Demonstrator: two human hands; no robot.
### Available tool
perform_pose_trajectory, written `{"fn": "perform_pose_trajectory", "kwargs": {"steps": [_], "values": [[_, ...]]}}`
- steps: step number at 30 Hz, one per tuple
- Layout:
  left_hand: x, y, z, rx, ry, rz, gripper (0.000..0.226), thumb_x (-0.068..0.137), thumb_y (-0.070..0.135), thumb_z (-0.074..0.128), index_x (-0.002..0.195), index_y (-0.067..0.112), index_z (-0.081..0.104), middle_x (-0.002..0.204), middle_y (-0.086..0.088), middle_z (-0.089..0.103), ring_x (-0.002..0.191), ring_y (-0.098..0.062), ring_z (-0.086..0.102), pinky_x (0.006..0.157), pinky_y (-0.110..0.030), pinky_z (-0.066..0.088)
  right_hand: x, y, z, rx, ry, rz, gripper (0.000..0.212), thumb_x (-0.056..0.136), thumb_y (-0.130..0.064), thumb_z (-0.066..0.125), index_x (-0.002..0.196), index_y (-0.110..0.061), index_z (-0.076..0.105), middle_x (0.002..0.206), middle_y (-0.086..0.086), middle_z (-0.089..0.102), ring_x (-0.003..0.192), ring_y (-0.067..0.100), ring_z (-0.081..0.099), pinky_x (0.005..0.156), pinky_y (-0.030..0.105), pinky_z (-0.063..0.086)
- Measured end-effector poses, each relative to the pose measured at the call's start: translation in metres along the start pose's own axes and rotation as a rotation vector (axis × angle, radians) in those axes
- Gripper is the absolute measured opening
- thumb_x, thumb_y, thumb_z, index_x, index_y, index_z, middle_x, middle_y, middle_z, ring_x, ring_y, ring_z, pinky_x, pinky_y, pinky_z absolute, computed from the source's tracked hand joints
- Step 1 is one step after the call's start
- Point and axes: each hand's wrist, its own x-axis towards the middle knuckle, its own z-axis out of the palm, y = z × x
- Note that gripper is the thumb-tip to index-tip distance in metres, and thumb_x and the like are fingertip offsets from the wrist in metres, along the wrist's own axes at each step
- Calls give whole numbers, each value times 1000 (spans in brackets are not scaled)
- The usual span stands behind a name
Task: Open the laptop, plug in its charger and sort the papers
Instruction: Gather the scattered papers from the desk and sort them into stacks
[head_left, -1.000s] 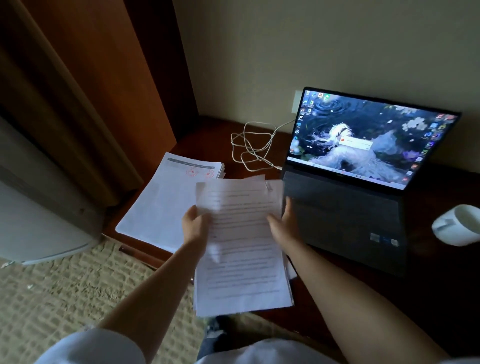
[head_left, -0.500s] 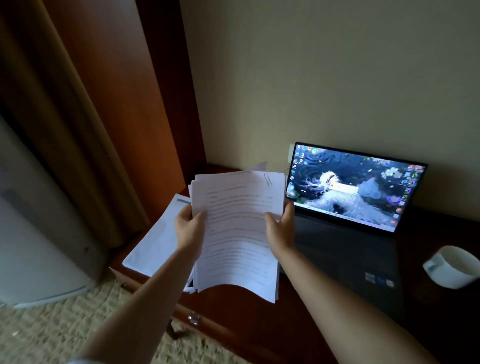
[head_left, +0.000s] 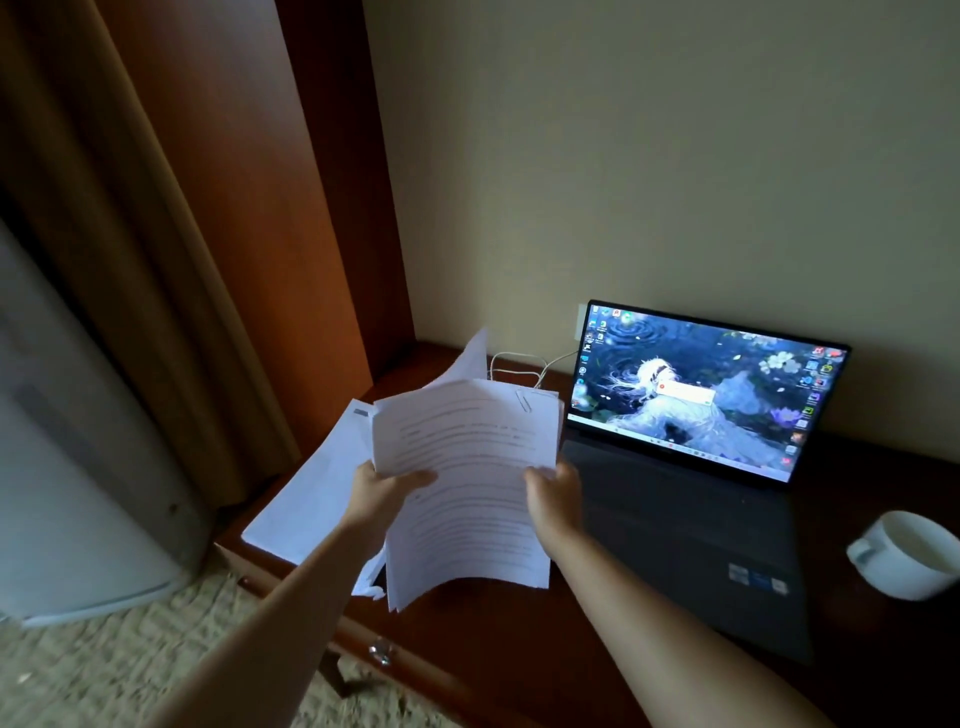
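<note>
Papers (head_left: 467, 467): printed, paper-clipped sheaf, lower edge curling

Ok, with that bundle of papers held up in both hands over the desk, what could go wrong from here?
1. The papers are a loose sheaf, gripped only at the side edges by the left hand and right hand; the lower end sags, so sheets might slip out and scatter.
2. The flat pile overhangs the desk's front-left corner and could slide off if bumped.
3. A swing rightward might hit the laptop screen.
</note>
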Motion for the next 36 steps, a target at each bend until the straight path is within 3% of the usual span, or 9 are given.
{"fn": "perform_pose_trajectory", "kwargs": {"steps": [4,7,11,16,20,26,29,32,36], "values": [[2,7,-15,-12,-140,-4,39,61,0,77,97,7,66,99,-16,69,100,-37,64,85,-54,54,11,-6,-9,-21,19,18,30,79,5,48,62,-17,56,64,1,57,66,21,55,53,25,37],[3,14,-24,55,-253,-32,62,49,13,78,108,3,62,107,-22,65,104,-38,62,90,-58,51,16,-17,-14,-13,-120,-35,32,76,10,43,75,-20,55,74,2,58,72,16,55,61,28,40],[5,19,-27,86,-287,-29,57,53,5,67,109,2,59,110,-26,61,108,-39,59,94,-58,48,20,-25,-15,60,-242,-24,29,79,11,40,88,-13,55,79,3,59,76,15,55,62,26,40],[5,21,-28,59,-237,23,50,54,4,67,104,3,61,103,-21,64,104,-41,61,90,-58,50,23,-24,-17,61,-298,-13,17,83,5,47,89,-5,60,76,4,63,69,12,61,57,21,43],[3,19,-23,-92,-25,75,40,55,4,75,94,6,66,92,-10,70,95,-36,65,82,-50,55,19,-22,-12,136,-167,-173,13,85,3,56,93,-6,60,79,2,65,63,1,63,54,17,46],[-11,-10,-17,-100,107,91,45,63,5,83,104,10,63,103,-10,68,101,-30,64,84,-45,55,8,20,-11,102,-179,-139,50,84,2,59,124,-21,39,103,3,58,95,15,60,75,27,50],[-11,-11,-15,-83,147,91,35,70,1,78,96,16,62,101,-5,68,98,-26,64,80,-38,55,7,25,-9,51,-181,-131,33,88,-2,54,110,-24,45,102,1,59,96,17,60,69,21,46],[-9,-1,-12,-63,148,135,34,70,0,78,93,19,61,97,-2,68,91,-20,66,75,-34,56,10,17,-6,35,-140,-187,22,90,-8,53,100,-27,47,97,-1,61,90,15,62,70,27,51],[-6,-14,-12,-9,150,88,36,71,1,79,98,17,61,103,-4,68,96,-21,65,80,-37,55,13,36,-10,-81,-216,-129,18,94,-11,49,109,-21,46,100,-5,58,94,9,58,65,14,44]]}}
